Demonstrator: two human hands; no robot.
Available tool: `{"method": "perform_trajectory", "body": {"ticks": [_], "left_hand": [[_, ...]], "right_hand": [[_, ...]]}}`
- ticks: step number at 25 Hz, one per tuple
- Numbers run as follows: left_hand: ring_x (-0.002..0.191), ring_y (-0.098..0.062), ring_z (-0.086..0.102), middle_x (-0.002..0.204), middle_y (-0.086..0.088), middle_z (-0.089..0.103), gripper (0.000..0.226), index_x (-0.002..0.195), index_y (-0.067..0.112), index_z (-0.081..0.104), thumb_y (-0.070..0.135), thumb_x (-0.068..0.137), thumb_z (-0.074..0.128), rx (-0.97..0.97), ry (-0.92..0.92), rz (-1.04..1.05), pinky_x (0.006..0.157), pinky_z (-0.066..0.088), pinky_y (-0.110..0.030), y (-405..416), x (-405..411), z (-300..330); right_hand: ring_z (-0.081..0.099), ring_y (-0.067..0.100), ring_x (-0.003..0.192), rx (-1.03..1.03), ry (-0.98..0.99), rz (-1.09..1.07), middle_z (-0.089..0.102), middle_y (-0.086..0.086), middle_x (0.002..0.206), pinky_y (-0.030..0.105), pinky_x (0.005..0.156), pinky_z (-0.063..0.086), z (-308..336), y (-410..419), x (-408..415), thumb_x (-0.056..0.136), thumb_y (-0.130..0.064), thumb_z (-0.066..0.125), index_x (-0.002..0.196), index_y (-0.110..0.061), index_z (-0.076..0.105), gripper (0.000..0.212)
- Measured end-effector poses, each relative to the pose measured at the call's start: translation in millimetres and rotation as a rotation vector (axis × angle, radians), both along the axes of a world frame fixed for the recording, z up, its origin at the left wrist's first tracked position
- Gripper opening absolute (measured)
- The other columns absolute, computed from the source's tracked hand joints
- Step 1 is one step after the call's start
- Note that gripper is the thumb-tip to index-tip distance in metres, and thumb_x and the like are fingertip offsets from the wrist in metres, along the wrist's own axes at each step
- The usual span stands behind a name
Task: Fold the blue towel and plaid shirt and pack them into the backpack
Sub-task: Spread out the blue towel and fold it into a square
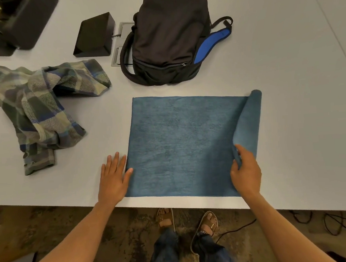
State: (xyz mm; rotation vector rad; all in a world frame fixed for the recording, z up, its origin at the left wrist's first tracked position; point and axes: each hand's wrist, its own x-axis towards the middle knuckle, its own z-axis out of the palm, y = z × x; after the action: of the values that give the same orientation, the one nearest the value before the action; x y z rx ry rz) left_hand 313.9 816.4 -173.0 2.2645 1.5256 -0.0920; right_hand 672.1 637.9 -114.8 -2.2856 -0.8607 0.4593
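The blue towel [181, 142] lies spread flat near the table's front edge. Its right edge is lifted and curled over toward the left. My right hand [245, 171] pinches that lifted edge near the front corner. My left hand [113, 177] lies flat with straight fingers on the table at the towel's left edge, thumb touching the cloth. The plaid shirt [37, 107] sits crumpled at the left of the table. The black backpack [169, 35] with blue strap padding stands behind the towel, its zipper closed as far as I can see.
A black box [94, 35] sits left of the backpack beside a metal floor-box plate [125, 26] in the white table [286, 61]. A larger black device [15, 23] stands at the far left corner. Cables [334, 222] run over the floor below the table's front edge.
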Motion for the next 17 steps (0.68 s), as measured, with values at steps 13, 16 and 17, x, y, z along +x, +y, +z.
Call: {"method": "perform_trajectory", "body": {"ticks": [13,16,17], "left_hand": [[0.148,-0.016,-0.015,0.162,0.006,-0.007,0.075,0.156,0.029,0.003,0.069,0.092,0.002,0.034,0.057,-0.152,0.121,-0.009,-0.041,66.4,-19.7,-22.3],[0.148,-0.016,-0.017,0.162,0.006,-0.009,0.074,0.155,0.031,0.0,0.069,0.092,0.003,0.06,0.077,-0.181,0.12,-0.014,-0.04,76.8,-16.6,-24.3],[0.149,-0.016,-0.016,0.162,0.007,-0.009,0.074,0.155,0.03,0.001,0.069,0.092,0.004,0.066,0.074,-0.183,0.118,-0.017,-0.038,80.1,-14.3,-24.3]], "right_hand": [[0.063,0.021,0.103,0.022,0.082,0.326,0.064,0.006,0.117,0.025,0.087,0.049,-25.0,54.0,-128.5,0.093,-0.002,0.059,0.135,-0.012,0.056,0.043],[0.063,0.023,0.103,-0.036,0.016,0.279,0.065,0.006,0.118,0.032,0.086,0.052,-25.9,47.6,-115.6,0.094,-0.008,0.06,0.13,-0.011,0.059,0.036],[0.062,0.023,0.105,-0.074,0.0,0.279,0.065,0.005,0.117,0.033,0.086,0.052,-24.6,45.8,-110.1,0.095,-0.015,0.061,0.13,-0.012,0.059,0.035]]}}
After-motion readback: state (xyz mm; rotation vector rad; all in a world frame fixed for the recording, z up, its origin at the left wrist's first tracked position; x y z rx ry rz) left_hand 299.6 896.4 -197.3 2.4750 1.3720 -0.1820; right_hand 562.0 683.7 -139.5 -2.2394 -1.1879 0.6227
